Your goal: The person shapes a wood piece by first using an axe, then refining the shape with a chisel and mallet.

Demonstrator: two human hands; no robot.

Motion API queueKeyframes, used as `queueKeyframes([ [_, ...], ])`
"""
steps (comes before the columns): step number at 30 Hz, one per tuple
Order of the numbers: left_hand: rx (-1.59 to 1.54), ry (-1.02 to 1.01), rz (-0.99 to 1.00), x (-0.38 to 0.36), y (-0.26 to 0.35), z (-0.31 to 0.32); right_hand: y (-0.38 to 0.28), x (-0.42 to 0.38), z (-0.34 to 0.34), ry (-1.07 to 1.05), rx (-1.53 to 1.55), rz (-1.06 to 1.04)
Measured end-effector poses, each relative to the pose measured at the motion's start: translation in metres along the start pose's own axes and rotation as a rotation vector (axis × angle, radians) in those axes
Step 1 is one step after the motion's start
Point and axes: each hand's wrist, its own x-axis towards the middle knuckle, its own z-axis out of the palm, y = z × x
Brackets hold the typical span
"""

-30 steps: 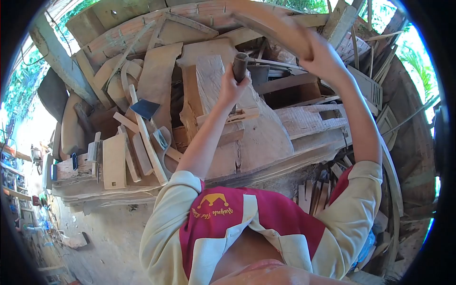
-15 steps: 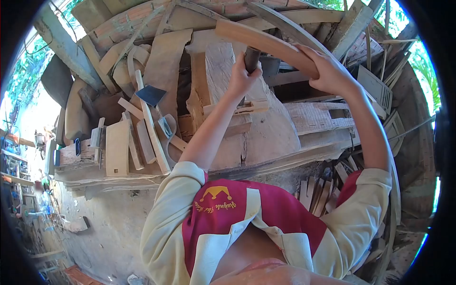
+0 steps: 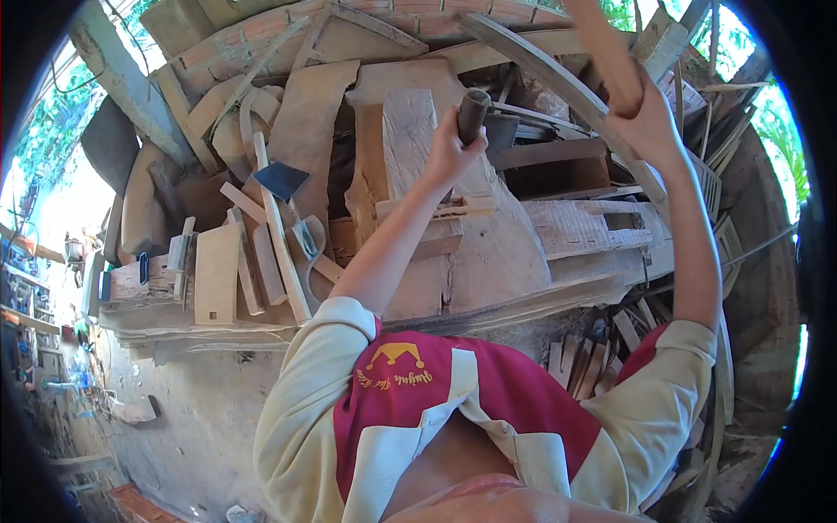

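My left hand [image 3: 455,150] is wrapped round a thick dark cylindrical handle [image 3: 473,115], whose top sticks out above my fingers. The handle's lower end is mostly hidden behind my hand, over a pale narrow wooden piece [image 3: 475,207] lying on the bench. Up at the right, my right hand [image 3: 647,126] grips the lower end of a long brown wooden bar [image 3: 602,52]. That bar is raised, somewhat blurred, and its far end runs out of the top of the view. The two hands are well apart.
A weathered wooden bench [image 3: 514,301] spans the middle. On its left side stand a pale board [image 3: 216,275], a dark flat blade [image 3: 281,180] and several strips. A long curved beam [image 3: 558,74] crosses behind my right hand. Scrap wood [image 3: 580,362] is stacked below the bench at right.
My right hand has moved right, carrying the wooden bar up and away from the dark handle. My left hand has shifted slightly right and still holds the handle.
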Motion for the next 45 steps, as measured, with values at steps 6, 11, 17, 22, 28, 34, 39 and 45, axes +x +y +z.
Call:
queueKeyframes([
  [6,0.061,-0.016,-0.067,0.004,-0.003,-0.001,-0.001,-0.009,0.009,-0.533,-0.235,-0.102],
  [11,-0.009,0.01,0.014,0.005,-0.016,-0.002,-0.013,-0.004,0.006,-0.149,-0.065,-0.039],
  [17,0.007,-0.017,0.011,0.004,-0.007,-0.001,0.006,0.018,-0.008,-0.384,-0.279,-0.411],
  [22,0.075,-0.064,-0.094,0.001,-0.005,-0.002,-0.011,0.009,0.003,0.008,0.108,0.03],
  [28,0.012,-0.004,0.043,0.002,-0.008,-0.002,0.008,0.016,0.007,-0.244,-0.268,-0.298],
  [34,0.014,-0.013,0.017,0.0,-0.014,-0.003,-0.001,-0.004,0.021,-0.285,-0.062,0.025],
  [39,0.008,0.04,0.032,0.005,-0.023,-0.007,-0.002,0.005,0.0,-0.207,0.016,-0.109],
  [45,0.094,-0.039,0.025,0.0,-0.007,0.001,0.003,-0.017,0.008,-0.497,-0.249,-0.145],
])
